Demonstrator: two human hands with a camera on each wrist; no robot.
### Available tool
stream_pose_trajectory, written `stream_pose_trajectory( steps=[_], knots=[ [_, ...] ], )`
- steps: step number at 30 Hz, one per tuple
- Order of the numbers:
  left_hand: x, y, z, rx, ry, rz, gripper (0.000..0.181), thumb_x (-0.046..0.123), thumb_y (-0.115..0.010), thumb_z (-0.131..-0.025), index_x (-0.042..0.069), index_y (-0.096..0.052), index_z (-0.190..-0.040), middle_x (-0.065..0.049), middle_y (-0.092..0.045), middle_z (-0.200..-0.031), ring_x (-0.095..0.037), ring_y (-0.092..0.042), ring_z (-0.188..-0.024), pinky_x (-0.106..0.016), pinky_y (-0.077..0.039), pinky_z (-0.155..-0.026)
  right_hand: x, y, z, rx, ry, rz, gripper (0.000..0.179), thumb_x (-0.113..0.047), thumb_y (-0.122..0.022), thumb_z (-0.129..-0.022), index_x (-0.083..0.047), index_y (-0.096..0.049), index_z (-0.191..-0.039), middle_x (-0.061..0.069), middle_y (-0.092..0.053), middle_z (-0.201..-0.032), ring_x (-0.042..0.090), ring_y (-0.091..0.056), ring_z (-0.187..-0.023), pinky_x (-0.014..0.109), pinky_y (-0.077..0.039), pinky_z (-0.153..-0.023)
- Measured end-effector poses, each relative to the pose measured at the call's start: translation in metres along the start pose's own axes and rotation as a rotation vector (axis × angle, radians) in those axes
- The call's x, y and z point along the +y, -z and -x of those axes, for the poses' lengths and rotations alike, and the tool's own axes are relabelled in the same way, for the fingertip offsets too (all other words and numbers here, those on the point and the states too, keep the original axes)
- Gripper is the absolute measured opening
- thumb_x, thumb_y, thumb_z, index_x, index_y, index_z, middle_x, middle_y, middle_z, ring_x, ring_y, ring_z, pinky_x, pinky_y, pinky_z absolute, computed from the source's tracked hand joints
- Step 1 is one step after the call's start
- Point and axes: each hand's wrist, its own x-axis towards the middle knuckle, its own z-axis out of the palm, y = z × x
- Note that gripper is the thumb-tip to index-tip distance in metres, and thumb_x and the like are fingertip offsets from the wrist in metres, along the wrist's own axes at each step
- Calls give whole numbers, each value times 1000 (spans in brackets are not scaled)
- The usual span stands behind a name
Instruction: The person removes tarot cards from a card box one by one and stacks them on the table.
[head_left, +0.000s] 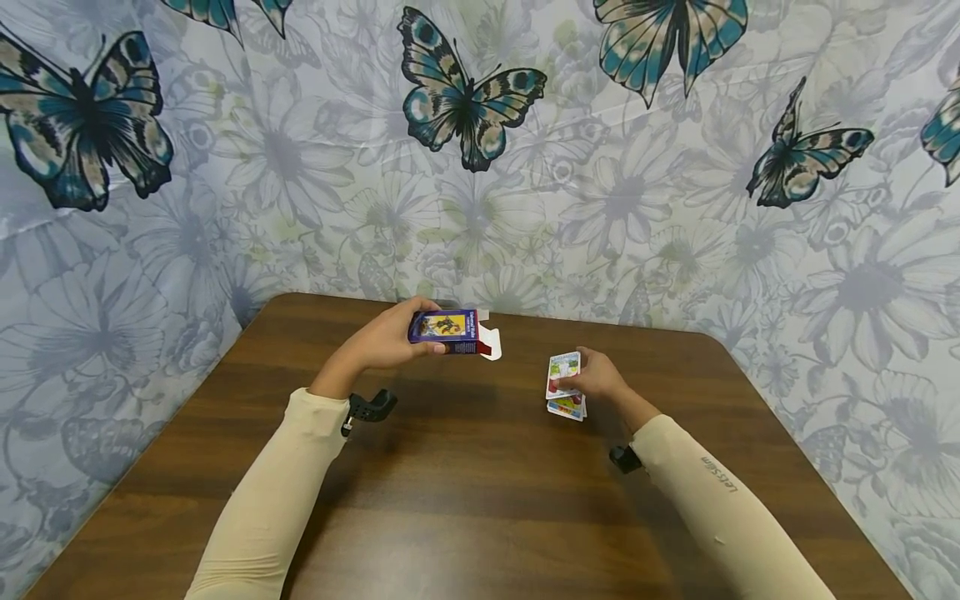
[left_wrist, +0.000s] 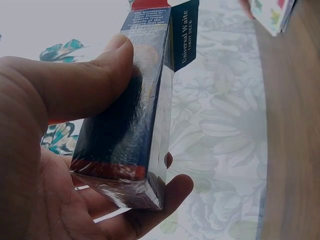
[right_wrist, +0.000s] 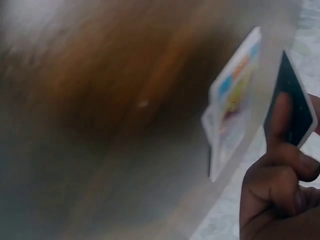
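My left hand [head_left: 388, 337] grips a blue tarot card box [head_left: 444, 327] above the table's far side, thumb on one face. Its open flap, white inside, points right; in the left wrist view the flap [left_wrist: 185, 37] reads "Universal Waite Tarot Deck". To the right, my right hand [head_left: 596, 375] pinches picture cards [head_left: 564, 367], whose dark back [right_wrist: 295, 107] shows in the right wrist view; their number is unclear. Just under them, a small pile of cards [head_left: 567, 407] lies face up on the table. What the box holds is hidden.
The brown wooden table [head_left: 465, 483] stretches out below both hands. Behind its far edge hangs a pale floral cloth [head_left: 480, 225] with teal butterflies. A black strap [head_left: 369, 408] is on the left wrist, another black device [head_left: 625, 458] on the right.
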Motion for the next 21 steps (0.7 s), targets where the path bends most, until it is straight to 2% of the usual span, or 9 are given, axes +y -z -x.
stream_pose_trajectory(
  steps=[4, 9, 13, 17, 19, 21],
  knots=[
    [0, -1, 0, -6, 7, 1, 67, 37, -76, -86, 8, -45, -138, -13, -60, -121, -24, -60, -103, -43, -48, -92, 5, -5, -1, -15, -29, 116, 98, -38, -80, -81, 10, -28, -149, 27, -61, -127, 38, -61, -110, 51, -46, -100],
    [1, 1, -1, -5, 16, 11, 66, 37, -76, -86, 10, -45, -138, -12, -61, -119, -24, -60, -101, -43, -49, -91, 0, -3, -2, -54, -81, 281, 95, -46, -76, -82, 10, -34, -147, 28, -53, -138, 42, -55, -119, 53, -44, -102],
    [0, 2, -2, 7, 1, -3, 65, 37, -76, -86, 10, -46, -137, -12, -61, -120, -25, -60, -102, -43, -48, -92, -3, 0, -4, -90, -106, 343, 96, -48, -74, -81, 12, -35, -146, 29, -49, -142, 42, -54, -122, 53, -44, -102],
    [0, 0, -3, 8, 3, -11, 64, 37, -77, -86, 10, -47, -135, -11, -61, -120, -25, -60, -104, -44, -48, -93, -9, -2, -6, -60, -75, 295, 98, -44, -74, -82, 11, -28, -149, 30, -46, -145, 43, -53, -125, 53, -45, -102],
    [-1, -1, -3, 0, 13, -12, 64, 37, -77, -86, 10, -47, -136, -11, -61, -121, -25, -60, -105, -44, -47, -94, -17, -5, -7, -11, -8, 180, 93, -41, -72, -86, 7, -26, -152, 29, -60, -128, 40, -63, -107, 49, -51, -90],
    [-1, -2, -3, -9, 25, -10, 65, 37, -77, -86, 10, -47, -137, -11, -60, -122, -25, -60, -106, -44, -47, -94, -31, -7, -7, 35, 93, 25, 83, -37, -68, -91, 1, -27, -153, 22, -71, -97, 30, -63, -76, 41, -52, -73]
  ],
)
